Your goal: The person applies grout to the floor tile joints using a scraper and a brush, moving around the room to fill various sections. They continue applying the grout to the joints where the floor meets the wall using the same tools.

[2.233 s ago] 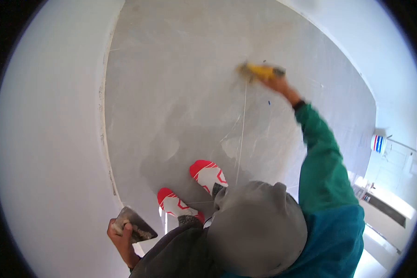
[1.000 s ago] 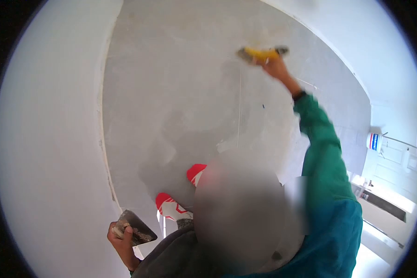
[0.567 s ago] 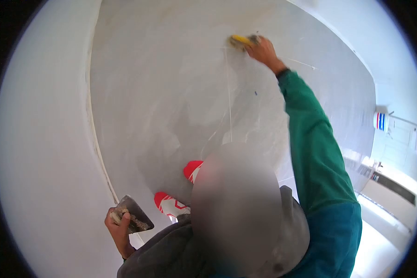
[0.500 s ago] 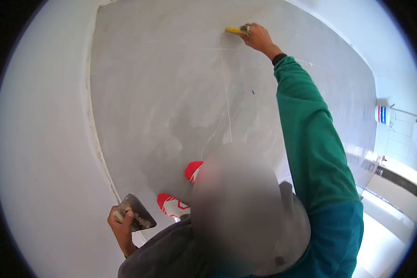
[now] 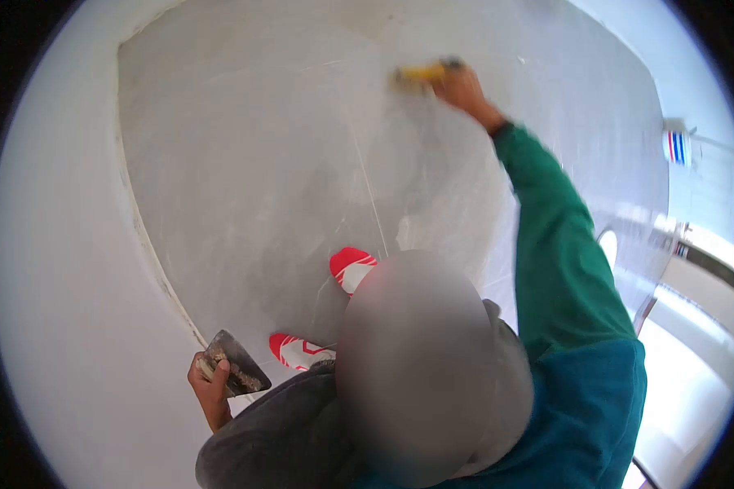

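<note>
My right hand (image 5: 463, 88), in a green sleeve, reaches far forward over the grey tiled floor (image 5: 245, 163). Its fingers are wrapped round a yellow brush-like tool (image 5: 420, 74), blurred by motion, whose darker end points left. Down at the lower left, my left hand (image 5: 208, 385) grips a wide metal scraper (image 5: 245, 368) close to the wall. Crumbly light residue clings to the scraper's blade near the thumb.
A white wall (image 5: 65, 285) meets the floor along a rough pale edge on the left. Two feet in red and white socks (image 5: 352, 267) stand on the tiles. A striped white bucket (image 5: 677, 147) is at the far right. Pale joint lines and smudges mark the floor.
The view has shifted, with the floor and feet displaced in it. My right hand and the yellow tool are slightly lower in view and blurred. My left hand keeps hold of the scraper.
</note>
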{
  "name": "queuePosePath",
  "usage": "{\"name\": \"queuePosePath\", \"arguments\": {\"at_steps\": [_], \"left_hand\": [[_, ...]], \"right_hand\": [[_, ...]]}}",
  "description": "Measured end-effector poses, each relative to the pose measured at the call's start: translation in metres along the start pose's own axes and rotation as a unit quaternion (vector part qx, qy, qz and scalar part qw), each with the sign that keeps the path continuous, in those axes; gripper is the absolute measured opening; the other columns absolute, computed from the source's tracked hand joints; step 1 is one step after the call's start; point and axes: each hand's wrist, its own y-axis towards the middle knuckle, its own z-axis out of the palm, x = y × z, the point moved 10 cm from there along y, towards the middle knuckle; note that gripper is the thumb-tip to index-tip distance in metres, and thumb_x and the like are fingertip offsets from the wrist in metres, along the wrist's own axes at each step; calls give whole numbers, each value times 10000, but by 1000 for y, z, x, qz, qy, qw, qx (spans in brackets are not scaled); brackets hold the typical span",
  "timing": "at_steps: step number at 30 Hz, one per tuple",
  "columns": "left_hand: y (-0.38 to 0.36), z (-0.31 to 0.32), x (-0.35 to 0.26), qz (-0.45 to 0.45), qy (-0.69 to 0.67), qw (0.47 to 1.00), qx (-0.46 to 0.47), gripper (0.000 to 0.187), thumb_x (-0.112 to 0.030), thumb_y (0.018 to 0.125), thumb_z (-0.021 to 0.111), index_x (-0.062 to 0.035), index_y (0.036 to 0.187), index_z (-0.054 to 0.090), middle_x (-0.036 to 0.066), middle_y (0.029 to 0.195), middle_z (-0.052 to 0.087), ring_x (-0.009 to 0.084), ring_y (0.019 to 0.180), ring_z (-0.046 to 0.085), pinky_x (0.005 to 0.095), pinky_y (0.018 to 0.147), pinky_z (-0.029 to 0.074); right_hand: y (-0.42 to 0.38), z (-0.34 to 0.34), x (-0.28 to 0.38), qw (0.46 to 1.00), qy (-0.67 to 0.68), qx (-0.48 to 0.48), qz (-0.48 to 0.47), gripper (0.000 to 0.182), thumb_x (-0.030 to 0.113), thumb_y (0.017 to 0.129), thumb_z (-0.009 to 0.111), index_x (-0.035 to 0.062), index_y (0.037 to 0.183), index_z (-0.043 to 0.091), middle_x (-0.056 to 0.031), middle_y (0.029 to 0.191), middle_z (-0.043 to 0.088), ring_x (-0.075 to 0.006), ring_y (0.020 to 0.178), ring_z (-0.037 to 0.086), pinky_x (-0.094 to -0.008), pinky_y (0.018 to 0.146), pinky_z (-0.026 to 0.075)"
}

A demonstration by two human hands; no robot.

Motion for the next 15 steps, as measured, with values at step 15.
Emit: {"name": "queuePosePath", "arguments": {"at_steps": [15], "left_hand": [[-74, -68, -69, 25, 35, 976, -212, 475, -300, 735, 678, -17, 1047, 460, 52, 879, 517, 140, 758, 500, 285, 672, 428]], "right_hand": [[-67, 59, 109, 964, 200, 143, -100, 246, 186, 656, 664, 89, 867, 581, -101, 804, 563, -286, 765, 541, -404, 622, 443]]}}
